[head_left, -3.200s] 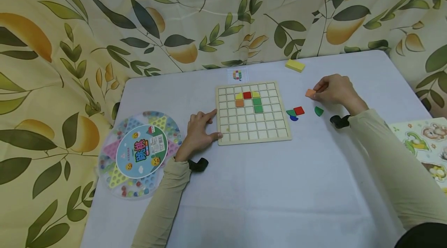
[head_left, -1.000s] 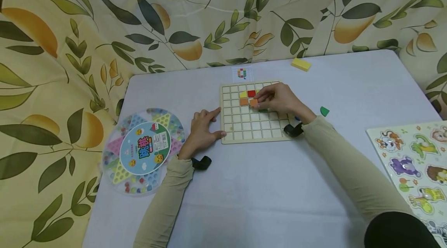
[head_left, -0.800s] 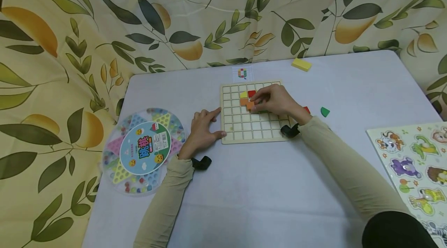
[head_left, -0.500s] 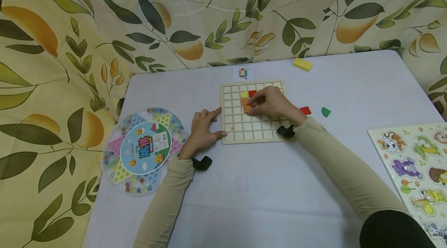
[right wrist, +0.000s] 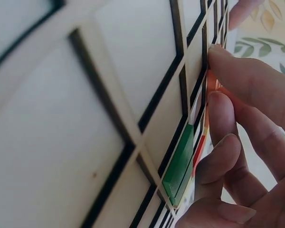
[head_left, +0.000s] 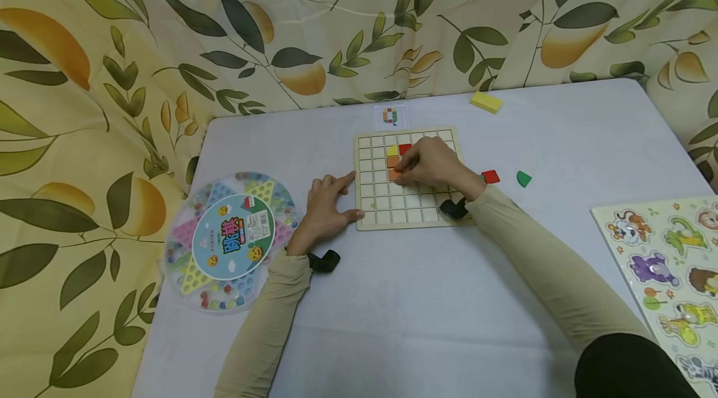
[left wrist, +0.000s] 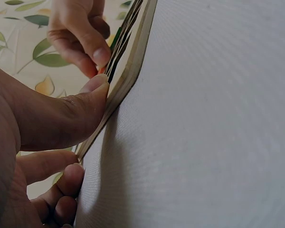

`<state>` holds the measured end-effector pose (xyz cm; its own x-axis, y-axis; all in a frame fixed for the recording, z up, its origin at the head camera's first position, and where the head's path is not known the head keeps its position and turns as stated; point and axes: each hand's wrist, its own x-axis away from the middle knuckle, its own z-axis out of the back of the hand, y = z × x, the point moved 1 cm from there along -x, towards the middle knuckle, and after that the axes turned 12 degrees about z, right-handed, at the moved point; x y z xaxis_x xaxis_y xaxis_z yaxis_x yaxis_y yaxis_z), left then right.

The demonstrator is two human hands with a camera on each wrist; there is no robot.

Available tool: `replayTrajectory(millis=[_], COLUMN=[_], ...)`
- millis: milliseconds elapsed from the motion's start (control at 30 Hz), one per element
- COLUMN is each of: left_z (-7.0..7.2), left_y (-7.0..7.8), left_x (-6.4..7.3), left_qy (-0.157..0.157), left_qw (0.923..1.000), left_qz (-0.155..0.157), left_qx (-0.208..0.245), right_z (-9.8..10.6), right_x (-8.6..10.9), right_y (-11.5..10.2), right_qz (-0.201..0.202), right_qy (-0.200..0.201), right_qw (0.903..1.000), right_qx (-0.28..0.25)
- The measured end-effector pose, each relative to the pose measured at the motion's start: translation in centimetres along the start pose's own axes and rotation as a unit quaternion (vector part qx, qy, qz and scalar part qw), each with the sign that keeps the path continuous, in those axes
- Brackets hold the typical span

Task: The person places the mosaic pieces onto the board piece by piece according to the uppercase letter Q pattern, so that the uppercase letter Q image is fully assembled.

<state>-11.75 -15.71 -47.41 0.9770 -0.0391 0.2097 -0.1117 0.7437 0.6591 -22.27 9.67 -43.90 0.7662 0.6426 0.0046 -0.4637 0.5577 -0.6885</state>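
Lower orange tile (head_left: 392, 175), near frame ctr, on grid board (head_left: 397, 202): prob. light, stiff, maybe slick; hold by opp. edges. Your R hand (head_left: 430, 163) pinches it; your L hand (head_left: 324, 203), thumb + forefinger spread, touches board's edge.

A round game box (head_left: 232, 237) lies left, an animal puzzle board (head_left: 659, 247) right, before a leafy curtain (head_left: 359, 18).

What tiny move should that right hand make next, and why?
Probably press the nearer orange tile down and let go: the right hand pinches it at the grid board, where it appears lined up next to the other orange tile.
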Motion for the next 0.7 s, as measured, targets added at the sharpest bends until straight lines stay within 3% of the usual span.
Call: replayTrajectory(millis=[700], left_z=[0.0], left_y=[-0.1], left_x=[-0.1], left_qy=[-0.003], left_qw=[1.0], left_qz=[-0.002], left_qx=[-0.001], right_z=[-0.2], right_x=[0.6], right_y=[-1.8], right_qz=[0.011], right_qy=[-0.029], right_qw=[0.9967], right_qx=[0.075])
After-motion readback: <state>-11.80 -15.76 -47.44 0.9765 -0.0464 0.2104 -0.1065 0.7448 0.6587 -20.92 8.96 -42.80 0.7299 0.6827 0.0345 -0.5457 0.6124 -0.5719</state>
